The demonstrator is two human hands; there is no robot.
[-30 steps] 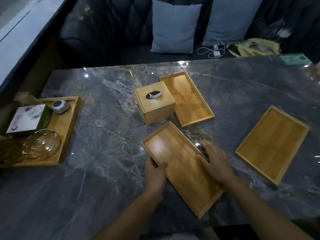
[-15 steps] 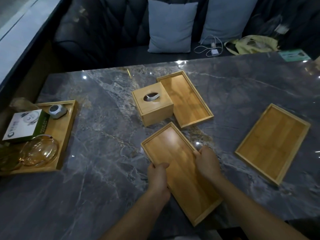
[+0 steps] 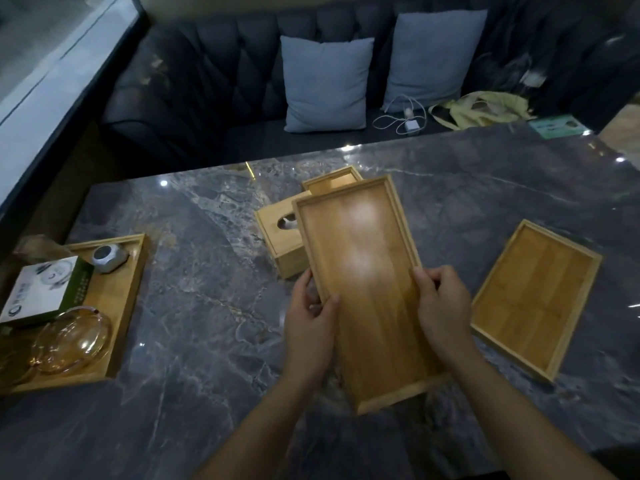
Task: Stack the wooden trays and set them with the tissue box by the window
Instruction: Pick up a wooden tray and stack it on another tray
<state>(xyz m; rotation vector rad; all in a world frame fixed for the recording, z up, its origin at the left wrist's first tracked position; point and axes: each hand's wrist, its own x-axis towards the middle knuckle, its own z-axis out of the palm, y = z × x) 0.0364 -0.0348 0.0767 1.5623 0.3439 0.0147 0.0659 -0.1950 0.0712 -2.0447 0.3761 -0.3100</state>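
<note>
A long wooden tray [image 3: 363,271] is held up above the marble table [image 3: 207,306], gripped on its two long sides by my left hand [image 3: 310,322] and my right hand [image 3: 440,306]. Its far end covers most of a second wooden tray [image 3: 330,180], of which only the far end shows. The wooden tissue box [image 3: 280,233] stands to the left of that, partly hidden by the lifted tray. A third empty wooden tray [image 3: 533,303] lies flat to the right. The window [image 3: 41,57] runs along the upper left.
At the left table edge a wooden tray [image 3: 128,285] holds a white and green box [image 3: 45,289], a small grey device [image 3: 105,258] and an amber glass dish [image 3: 69,341]. Behind the table is a dark sofa [image 3: 194,81] with two grey cushions, a white cable and a yellow bag.
Both hands have closed on the near tray's long sides and lifted it off the table, carrying it up and away over the tissue box and the second tray.
</note>
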